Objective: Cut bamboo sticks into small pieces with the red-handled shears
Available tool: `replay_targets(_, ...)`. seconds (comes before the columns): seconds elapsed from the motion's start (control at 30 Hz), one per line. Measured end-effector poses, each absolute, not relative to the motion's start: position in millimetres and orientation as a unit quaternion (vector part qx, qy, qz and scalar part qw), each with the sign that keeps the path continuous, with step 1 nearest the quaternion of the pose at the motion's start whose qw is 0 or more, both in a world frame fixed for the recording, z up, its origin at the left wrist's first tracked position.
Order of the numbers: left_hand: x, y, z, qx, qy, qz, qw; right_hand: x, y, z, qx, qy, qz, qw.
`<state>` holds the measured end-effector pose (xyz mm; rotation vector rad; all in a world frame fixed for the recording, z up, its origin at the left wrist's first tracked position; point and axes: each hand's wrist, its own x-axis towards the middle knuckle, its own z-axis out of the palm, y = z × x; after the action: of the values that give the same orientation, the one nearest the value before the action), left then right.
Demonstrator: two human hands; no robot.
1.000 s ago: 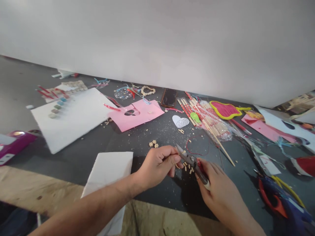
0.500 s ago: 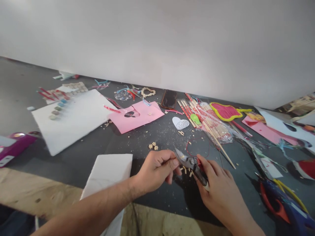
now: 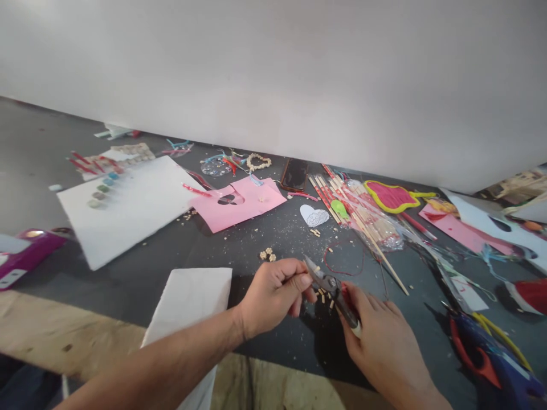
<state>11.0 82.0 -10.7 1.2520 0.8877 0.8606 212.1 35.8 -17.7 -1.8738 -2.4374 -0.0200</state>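
My right hand (image 3: 376, 330) is wrapped round the handles of pruning shears (image 3: 331, 283), whose blades point up and left. Thumb and fingers of my left hand (image 3: 277, 293) pinch together right at the blades. A pale tip of a small wooden stick (image 3: 317, 269) shows between the blades by those fingertips; the rest of it is hidden. Short cut wooden pieces (image 3: 331, 304) lie on the dark tabletop just below the shears. Beyond my left hand sit a few small flower-shaped wooden clusters (image 3: 268, 254).
A white board (image 3: 128, 210) and pink paper (image 3: 239, 202) lie at the left. Wooden chopsticks (image 3: 380, 250), a paper heart (image 3: 314, 216) and a phone (image 3: 294, 173) are farther back. Scissors with red handles (image 3: 474, 359) lie at the right. A white foam block (image 3: 192, 296) sits under my left forearm.
My right hand has closed a little tighter round the shears' handles, and its fingers have shifted slightly. The left hand stays almost in place at the blades.
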Motion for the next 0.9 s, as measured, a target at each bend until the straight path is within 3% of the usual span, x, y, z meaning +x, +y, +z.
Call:
replay_targets(0.23, 13, 86, -16, 0.545, 0.391, 0.397, 0.627, 209, 44, -17, -0.650, -0.756, -0.062, 0.050)
replay_targets(0.9, 11, 83, -10, 0.515, 0.382, 0.378, 0.668, 219, 44, -19, -0.611, -0.786, -0.057, 0.075)
